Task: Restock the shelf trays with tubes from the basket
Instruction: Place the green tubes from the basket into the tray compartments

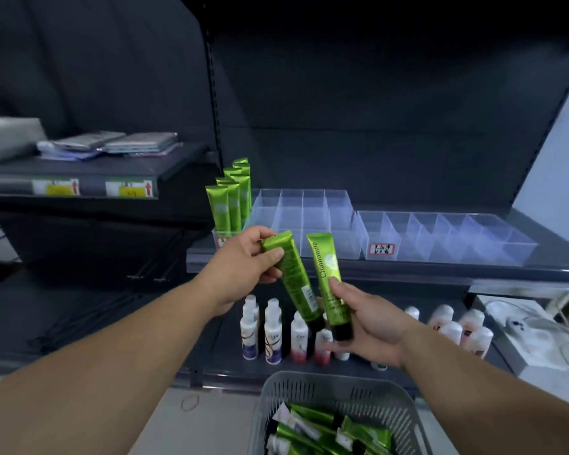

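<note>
Head view: left hand grips a green glossy plastic tube near its crimped top end, thumb across the front and fingers curled behind. The tube slants down to the right. Its dark cap end sits right by the right hand; can't tell if they touch. The right hand pinches a second green tube printed "Chamomile" low down near its black cap, thumb on the front, crimped end up, almost upright. Both tubes are in the air in front of the shelf, just beside each other.

Behind them on the shelf, the clear plastic divided tray has a row of standing green tubes in its leftmost column. A second clear divided tray is to its right, with a red-and-white label on its front.

The grey perforated plastic basket at bottom centre has loose green tubes piled inside. Small white bottles stand on the lower shelf.
</note>
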`<state>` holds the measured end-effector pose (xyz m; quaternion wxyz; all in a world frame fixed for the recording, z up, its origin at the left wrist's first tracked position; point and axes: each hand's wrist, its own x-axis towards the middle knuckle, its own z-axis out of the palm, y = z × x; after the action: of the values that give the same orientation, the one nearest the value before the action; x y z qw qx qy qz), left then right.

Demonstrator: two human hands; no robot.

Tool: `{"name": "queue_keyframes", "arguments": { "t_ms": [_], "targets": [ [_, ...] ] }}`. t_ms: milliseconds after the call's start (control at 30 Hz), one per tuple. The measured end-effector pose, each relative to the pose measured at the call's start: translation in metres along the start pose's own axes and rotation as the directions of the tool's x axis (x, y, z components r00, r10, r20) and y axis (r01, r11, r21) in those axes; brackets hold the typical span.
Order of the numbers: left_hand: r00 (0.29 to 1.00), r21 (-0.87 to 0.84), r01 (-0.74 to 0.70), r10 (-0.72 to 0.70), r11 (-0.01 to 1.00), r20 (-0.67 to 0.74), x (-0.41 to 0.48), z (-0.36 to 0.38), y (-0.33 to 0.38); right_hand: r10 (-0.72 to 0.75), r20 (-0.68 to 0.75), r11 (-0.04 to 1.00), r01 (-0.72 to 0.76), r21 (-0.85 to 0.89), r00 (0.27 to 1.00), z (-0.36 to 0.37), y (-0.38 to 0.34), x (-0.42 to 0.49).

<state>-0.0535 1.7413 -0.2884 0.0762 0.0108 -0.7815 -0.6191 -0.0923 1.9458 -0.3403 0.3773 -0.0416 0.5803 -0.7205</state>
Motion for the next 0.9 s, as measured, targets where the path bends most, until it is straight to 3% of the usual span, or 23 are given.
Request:
{"name": "queue_keyframes", "arguments": {
  "t_ms": [133, 300, 467, 600, 800, 900],
  "targets": [
    [1.0, -0.067, -0.014, 0.015, 0.998, 0.005, 0.001, -0.007, 0.01, -0.055, 0.018, 0.989, 0.052, 0.138, 0.998, 0.017, -0.007, 0.001],
    [0.988, -0.06, 0.11, -0.116, 0.992, -0.102, -0.002, -0.005, 0.012, -0.228, -0.087, 0.974, 0.225, -0.039, 0.97, 0.024, -0.006, 0.011],
    [0.94, -0.001, 0.28, -0.275, 0.96, -0.201, 0.014, -0.013, 0.014, -0.264, -0.099, 0.962, 0.254, -0.101, 0.959, 0.028, -0.007, 0.023],
    [0.926, 0.036, 0.321, -0.306, 0.946, -0.22, 0.034, -0.025, 0.027, -0.311, -0.08, 0.945, 0.298, -0.136, 0.947, 0.03, -0.024, 0.034],
    [0.932, 0.111, 0.21, -0.165, 0.971, -0.324, 0.071, -0.044, 0.056, -0.402, -0.103, 0.91, 0.384, -0.153, 0.91, 0.037, -0.073, 0.068],
    [0.918, 0.301, 0.07, 0.056, 0.951, -0.392, 0.095, -0.06, 0.06, -0.484, -0.18, 0.863, 0.433, -0.261, 0.856, 0.037, -0.094, 0.085]
  ]
}}
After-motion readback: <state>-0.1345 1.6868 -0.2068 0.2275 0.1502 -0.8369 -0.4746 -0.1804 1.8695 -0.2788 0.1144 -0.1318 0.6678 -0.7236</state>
